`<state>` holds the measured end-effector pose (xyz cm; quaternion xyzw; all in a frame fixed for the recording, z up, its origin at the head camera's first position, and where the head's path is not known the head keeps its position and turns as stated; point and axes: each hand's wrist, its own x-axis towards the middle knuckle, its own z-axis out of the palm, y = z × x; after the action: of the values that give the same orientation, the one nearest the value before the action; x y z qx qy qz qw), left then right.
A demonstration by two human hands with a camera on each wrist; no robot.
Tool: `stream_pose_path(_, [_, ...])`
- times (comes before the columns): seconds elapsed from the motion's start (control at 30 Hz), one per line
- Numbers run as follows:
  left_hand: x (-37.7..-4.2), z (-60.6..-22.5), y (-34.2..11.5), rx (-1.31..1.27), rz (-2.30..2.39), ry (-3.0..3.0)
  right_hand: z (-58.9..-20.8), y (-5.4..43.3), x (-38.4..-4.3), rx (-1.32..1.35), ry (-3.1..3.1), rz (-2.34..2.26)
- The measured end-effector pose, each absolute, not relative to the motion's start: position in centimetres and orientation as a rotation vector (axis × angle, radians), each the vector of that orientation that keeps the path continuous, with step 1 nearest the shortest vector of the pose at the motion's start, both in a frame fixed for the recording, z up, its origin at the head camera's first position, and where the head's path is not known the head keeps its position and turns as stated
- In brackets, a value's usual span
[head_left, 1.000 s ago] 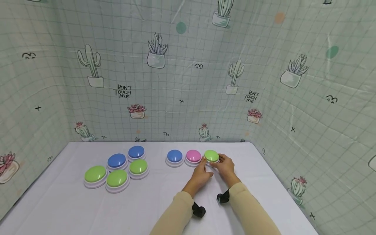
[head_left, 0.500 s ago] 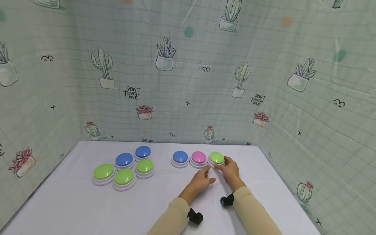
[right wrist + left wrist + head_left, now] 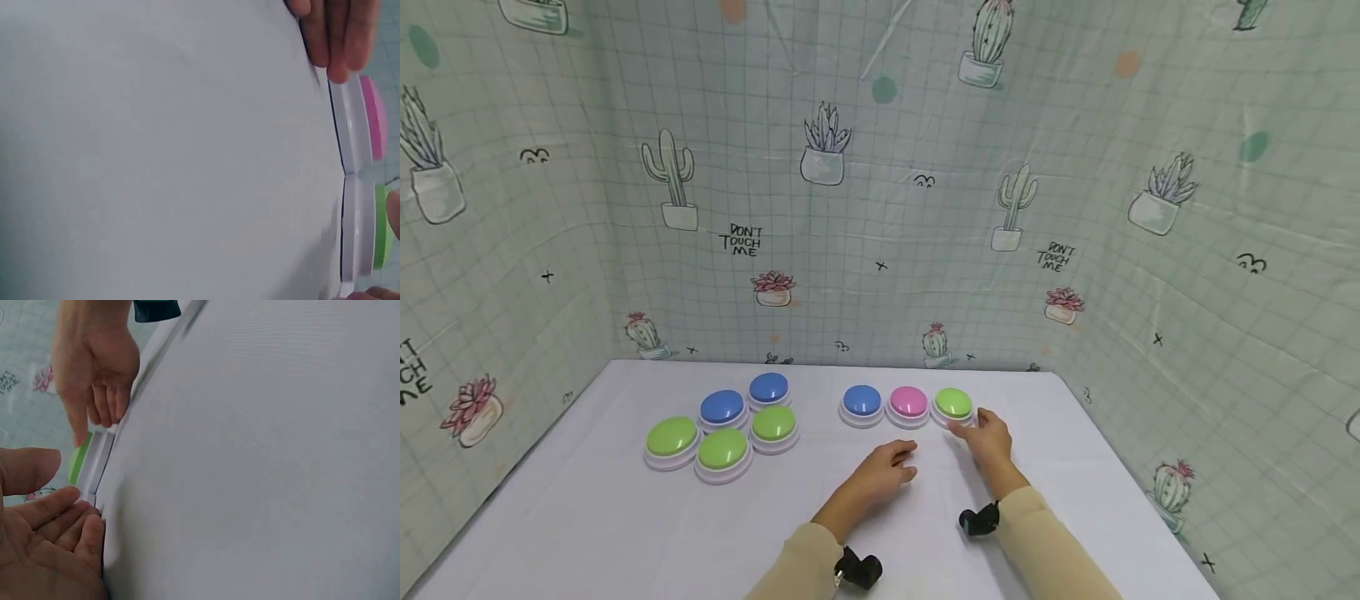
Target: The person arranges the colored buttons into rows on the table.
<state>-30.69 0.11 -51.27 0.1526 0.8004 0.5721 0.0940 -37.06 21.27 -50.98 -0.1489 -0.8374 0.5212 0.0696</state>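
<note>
Three round push buttons on white bases form a row at the back right of the table in the head view: a blue push button (image 3: 862, 401), a pink push button (image 3: 908, 402) and a green push button (image 3: 953, 403). My right hand (image 3: 989, 440) is at the near right edge of the green one, thumb and fingers relaxed and spread around its rim. The right wrist view has the thumb (image 3: 393, 214) beside the green dome. My left hand (image 3: 878, 473) hangs over the cloth in front of the row, holding nothing, fingers loosely bent.
To the left stands a cluster of several more push buttons, with two blue domes (image 3: 722, 406) behind green domes (image 3: 722, 449). White cloth covers the table (image 3: 625, 533). A cactus-print curtain (image 3: 880, 217) encloses the back and sides.
My left hand has left the green button's front and drawn back to the left. The right hand's fingers have loosened at the green button's edge. The head view has shifted slightly.
</note>
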Motion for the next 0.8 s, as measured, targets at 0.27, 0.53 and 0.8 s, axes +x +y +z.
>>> stream_pose_path(0.27, [-29.4, -50.5, -3.5, 0.469, 1.682, 2.382, -51.1, 18.5, -33.9, -0.453, -2.435, 1.524])
stream_pose_path(0.53, [-28.7, -50.1, -7.6, 0.347, 1.736, 2.585, -50.3, 12.8, -32.4, -0.248, -2.322, 1.687])
stream_pose_path(0.8, [-28.0, -48.7, -12.3, 0.175, 1.713, 2.813, -49.6, 7.2, -31.5, -0.053, -2.36, 1.785])
